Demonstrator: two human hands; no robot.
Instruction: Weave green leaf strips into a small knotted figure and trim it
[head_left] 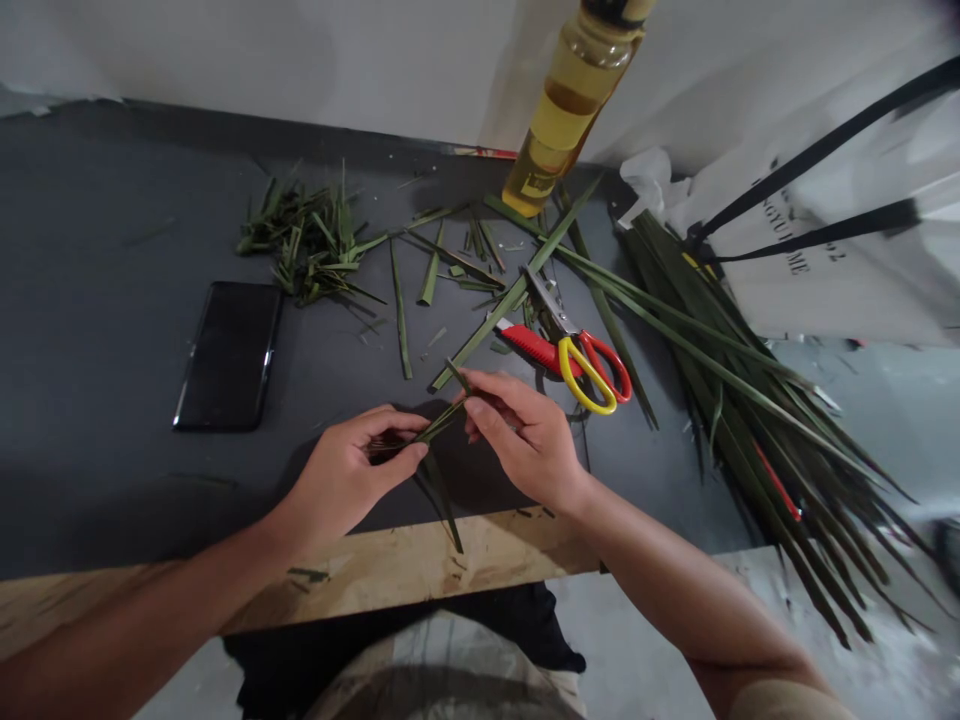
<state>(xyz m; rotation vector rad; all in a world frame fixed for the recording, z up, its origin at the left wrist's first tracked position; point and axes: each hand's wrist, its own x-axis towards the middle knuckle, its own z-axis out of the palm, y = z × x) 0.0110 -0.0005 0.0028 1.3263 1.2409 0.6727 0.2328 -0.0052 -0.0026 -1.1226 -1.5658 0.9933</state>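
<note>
Clearly, the left hand [352, 470] has its thumb and fingers closed on a small bunch of narrow green leaf strips [441, 427], and the right hand [534, 440] pinches the bunch's far end between thumb and forefinger. The strips sit between the two hands, just above the near part of the tabletop [112, 350], with one loose end hanging toward its wooden edge [375, 560]. How many are gripped, I cannot tell.

To work them well, I'd let the left fingers anchor the bunch, guide with the right, hold the strips flat and evenly taut, and bend gently, since a sharp tug could split the leaf.

Beyond the hands lie one pair of scissors [574, 332], with one yellow and one red handle, and one red cutter [532, 347] just beside it. Further out come one phone [229, 360], one heap of leaf scraps [315, 245], one bottle [559, 130], one bundle of long leaves [720, 400] and one white bag [825, 270] with two black straps visible. Scraps and long leaves overlap too much to count singly.
</note>
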